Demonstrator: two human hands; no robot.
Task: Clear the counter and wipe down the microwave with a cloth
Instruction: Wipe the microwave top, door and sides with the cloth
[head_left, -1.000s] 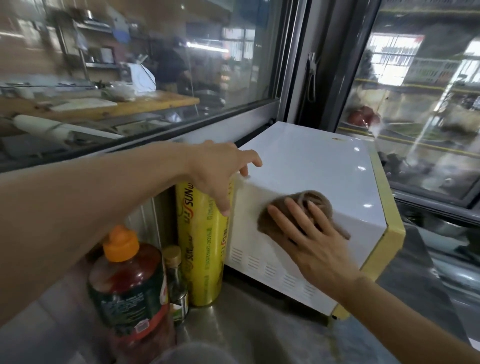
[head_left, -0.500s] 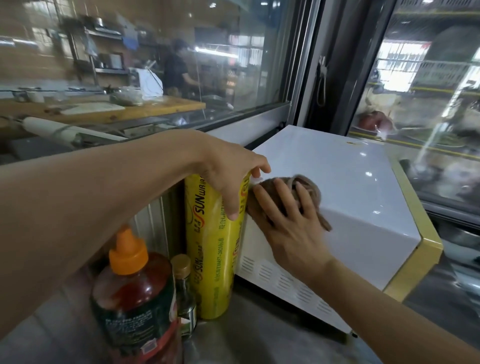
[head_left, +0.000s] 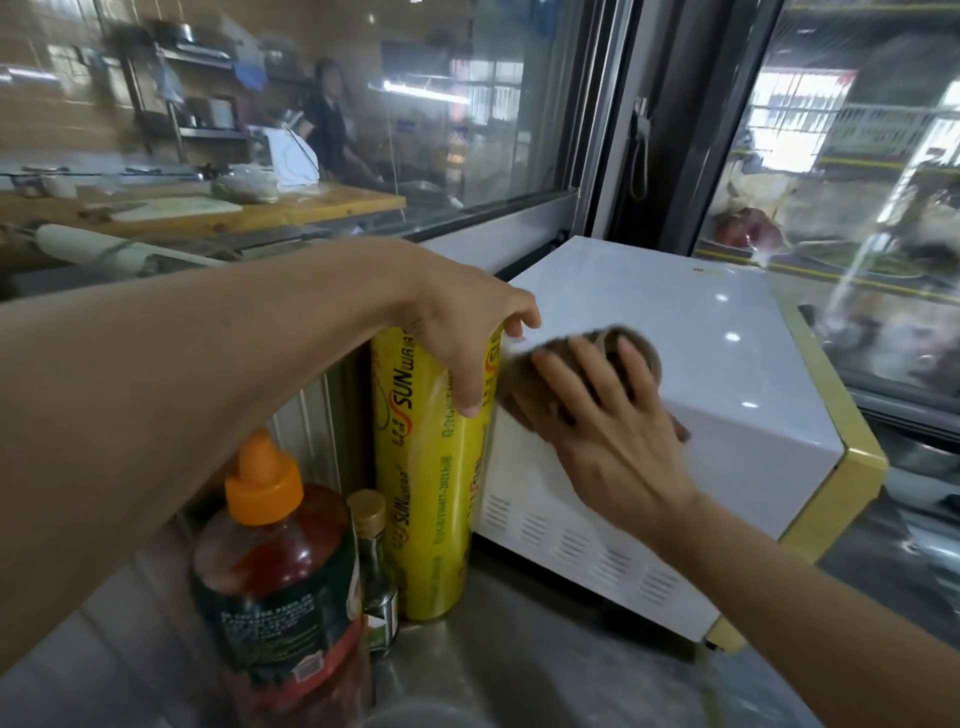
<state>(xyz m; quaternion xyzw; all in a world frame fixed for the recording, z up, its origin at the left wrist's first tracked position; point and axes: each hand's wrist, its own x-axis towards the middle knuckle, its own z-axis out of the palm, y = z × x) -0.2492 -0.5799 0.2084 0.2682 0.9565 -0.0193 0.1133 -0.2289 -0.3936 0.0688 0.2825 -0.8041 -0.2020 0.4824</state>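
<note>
A white microwave with a yellow front frame stands on the steel counter by the window. My right hand presses a brown cloth flat against the microwave's left side wall, near its upper back corner, fingers spread. My left hand grips the top of a tall yellow roll of cling wrap that stands upright right beside the microwave. The thumb lies down the roll's front.
A large sauce bottle with an orange cap and a small dark bottle with a gold cap stand left of the roll, near the wall. Glass windows run behind the microwave. A person is visible behind the glass.
My right hand has slid the cloth left and up along the microwave's side, toward the roll. My left hand has shifted from the microwave's corner onto the top of the yellow roll.
</note>
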